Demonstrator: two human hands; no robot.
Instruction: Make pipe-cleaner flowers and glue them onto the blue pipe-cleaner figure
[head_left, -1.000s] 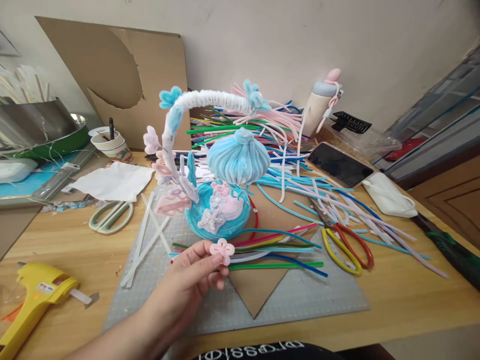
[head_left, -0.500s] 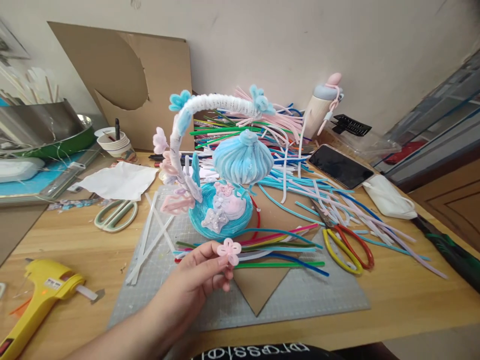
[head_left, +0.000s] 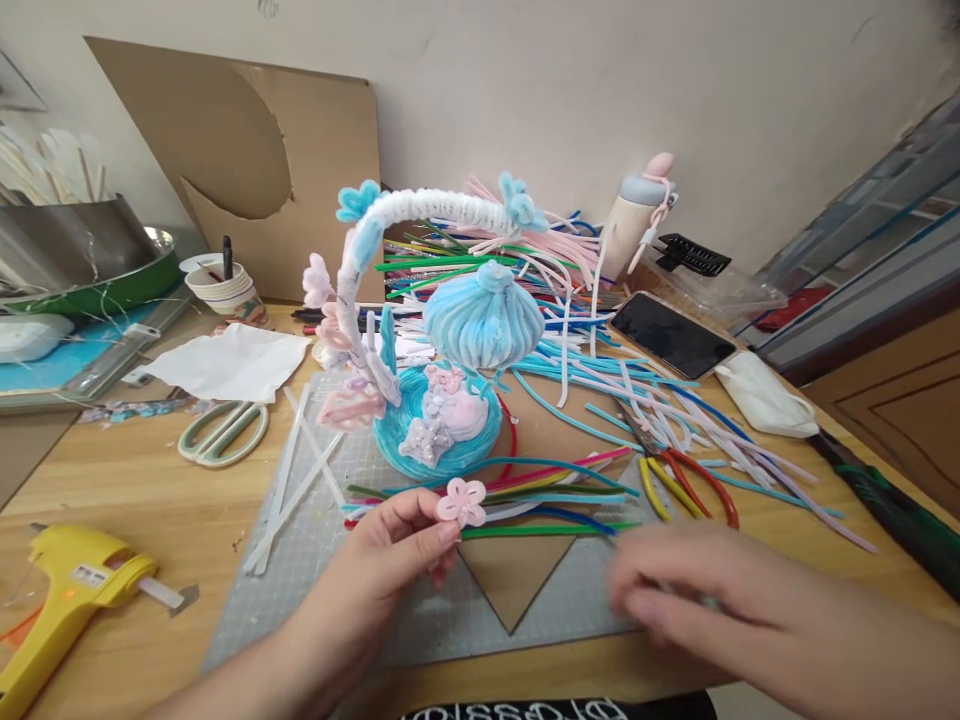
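A small pink pipe-cleaner flower [head_left: 462, 503] is pinched between the thumb and fingers of my left hand [head_left: 401, 550], low in front of the craft piece. My right hand [head_left: 697, 590] is blurred at the lower right, over the mat, with its fingers curled; what lies in them, if anything, I cannot make out. Behind the flower stands the craft piece: a round blue base [head_left: 390, 440] with stars and a pink shape on it, a white wrapped arch [head_left: 442, 205], and a pale blue shell-like shade [head_left: 484, 315] beneath the arch. Several coloured pipe cleaners [head_left: 555, 498] lie just beyond my left hand.
A yellow glue gun [head_left: 71, 595] lies at left, near pale green-handled scissors [head_left: 223, 434]. At right are scissors with yellow and red-orange handles [head_left: 701, 485], a phone [head_left: 673, 333] and a bottle [head_left: 630, 225]. A grey cutting mat [head_left: 292, 610] carries cut cardboard [head_left: 514, 585].
My right hand has come into view from the right, moving. My left hand still holds the flower, raised and turned slightly. The whole view has shifted a little.
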